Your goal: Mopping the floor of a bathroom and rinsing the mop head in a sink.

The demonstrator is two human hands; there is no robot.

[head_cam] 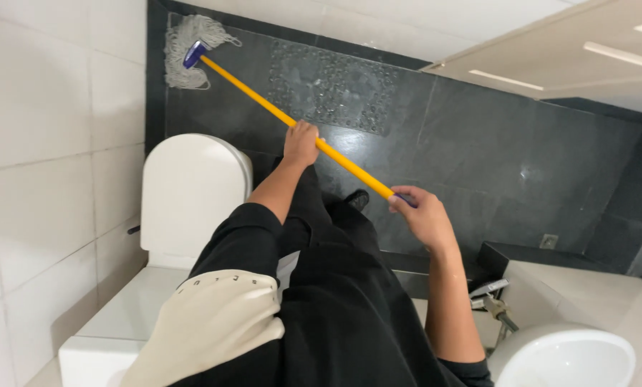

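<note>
**A:** Looking straight down here, and the left hand [301, 143] is wrapped right round the mop handle [292, 122], fingers closed on that yellow shaft about halfway along its length.

**B:** And the right hand [425, 215] has the near end. Fingers curled over the dark purple grip at the tip, thumb side tucked underneath, a firm hold by the look of it.

**A:** Take the toilet [188, 193] as our marker. The handle runs on a slant, starting just beyond the closed white lid and climbing away to the far corner of the floor.

**B:** That's where the mop head [185, 50] sits, a pale bundle of strings with a blue collar, flat on the dark grey floor tiles [478, 150] and tight against the white tiled wall [41, 143], well beyond the toilet.

**A:** Beside the mop head, further from the toilet, there's a clear bubbled bath mat [331, 86] lying on the floor. The handle passes along its near edge.

**B:** Both forearms are bare, black sleeves pushed up, black trousers below them, one dark shoe [356, 198] peeking out just under the handle.

**A:** And on the opposite side from the toilet, low in the view, the rim of a white basin [564, 355] with a metal fitting [494, 304] beside it.
</note>
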